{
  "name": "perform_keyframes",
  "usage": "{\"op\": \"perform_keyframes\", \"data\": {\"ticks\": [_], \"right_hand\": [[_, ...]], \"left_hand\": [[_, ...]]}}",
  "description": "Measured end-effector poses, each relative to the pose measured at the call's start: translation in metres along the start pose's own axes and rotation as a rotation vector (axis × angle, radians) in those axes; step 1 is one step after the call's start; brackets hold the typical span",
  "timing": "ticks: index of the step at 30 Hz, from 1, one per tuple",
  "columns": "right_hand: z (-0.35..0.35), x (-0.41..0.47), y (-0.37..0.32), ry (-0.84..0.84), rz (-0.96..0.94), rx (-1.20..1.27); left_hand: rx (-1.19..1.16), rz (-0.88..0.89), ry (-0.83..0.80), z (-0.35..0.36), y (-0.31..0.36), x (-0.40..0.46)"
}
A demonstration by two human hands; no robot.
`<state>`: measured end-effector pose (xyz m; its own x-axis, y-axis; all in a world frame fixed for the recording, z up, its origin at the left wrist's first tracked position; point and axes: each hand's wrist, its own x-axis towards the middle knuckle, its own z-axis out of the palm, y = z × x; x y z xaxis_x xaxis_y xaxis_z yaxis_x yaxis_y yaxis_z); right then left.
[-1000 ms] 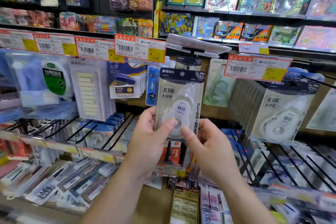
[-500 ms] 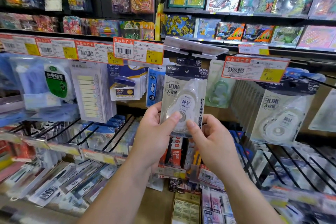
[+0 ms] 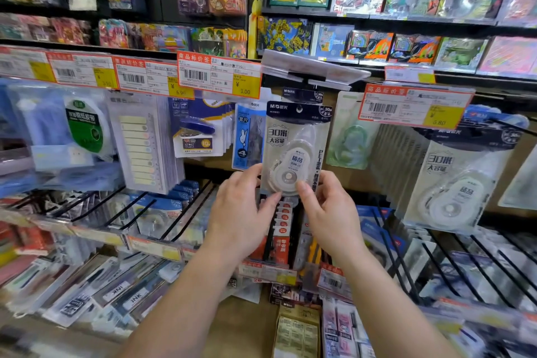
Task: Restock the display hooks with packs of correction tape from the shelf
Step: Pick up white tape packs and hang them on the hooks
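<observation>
While the stationery display (image 3: 348, 183) fills the whole wall ahead, with toy boxes (image 3: 377, 43) ranged on the dark shelves above it and rows of black wire hooks (image 3: 453, 264) slanting out below, the person stands close with both forearms raised toward the middle of it. Off to the right hangs a thick stack of correction tape packs (image 3: 453, 183) under a red and yellow price tag (image 3: 412, 107), the front pack tilted. To the left hang a pack of pale index tabs (image 3: 139, 145), a roll of double-sided tape (image 3: 84, 125) in a blue pack, and a small blue stapler pack (image 3: 197, 136), all beneath a run of price labels (image 3: 218, 75). Between the two hands, held upright and facing the person, is a single correction tape pack (image 3: 296, 151) with a dark header card and a white dispenser under clear plastic; its hang hole sits just below a clear tag holder (image 3: 311, 70), with another dark-headed pack showing behind its top edge. The left hand (image 3: 244, 212) pinches the pack's lower left edge, thumb across the front at the bottom and fingers curled behind. The right hand (image 3: 328, 209) grips the lower right corner, thumb tip pressed on the front beside the dispenser's wheel.
</observation>
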<state>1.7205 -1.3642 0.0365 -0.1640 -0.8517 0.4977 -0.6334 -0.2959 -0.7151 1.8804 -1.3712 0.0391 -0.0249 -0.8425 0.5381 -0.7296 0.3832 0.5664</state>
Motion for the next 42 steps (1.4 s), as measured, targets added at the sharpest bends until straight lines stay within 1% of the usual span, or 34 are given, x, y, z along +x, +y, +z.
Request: {"op": "perform_keyframes", "data": {"ticks": [4, 8, 12, 19, 24, 31, 36, 42], "right_hand": [[0.004, 0.007, 0.007, 0.009, -0.003, -0.030], [0.007, 0.014, 0.013, 0.032, -0.011, -0.047], [0.007, 0.024, 0.014, 0.034, 0.000, -0.047], [0.009, 0.052, 0.020, 0.000, 0.054, -0.117], [0.011, 0.066, 0.024, 0.008, 0.061, -0.110], [0.019, 0.085, 0.031, 0.011, 0.078, -0.069], [0.023, 0.095, 0.038, 0.009, 0.074, -0.067], [0.028, 0.103, 0.042, 0.013, 0.094, -0.076]], "left_hand": [[0.067, 0.044, -0.013, 0.005, -0.009, 0.004], [0.046, 0.057, -0.013, 0.015, -0.014, 0.015], [0.007, 0.047, -0.048, 0.027, -0.018, 0.030], [-0.088, -0.042, -0.160, 0.043, -0.020, 0.055], [-0.161, -0.053, -0.217, 0.049, -0.025, 0.072], [-0.146, -0.040, -0.292, 0.062, -0.028, 0.095], [-0.118, -0.039, -0.294, 0.069, -0.025, 0.103], [-0.183, -0.051, -0.235, 0.078, -0.029, 0.105]]}}
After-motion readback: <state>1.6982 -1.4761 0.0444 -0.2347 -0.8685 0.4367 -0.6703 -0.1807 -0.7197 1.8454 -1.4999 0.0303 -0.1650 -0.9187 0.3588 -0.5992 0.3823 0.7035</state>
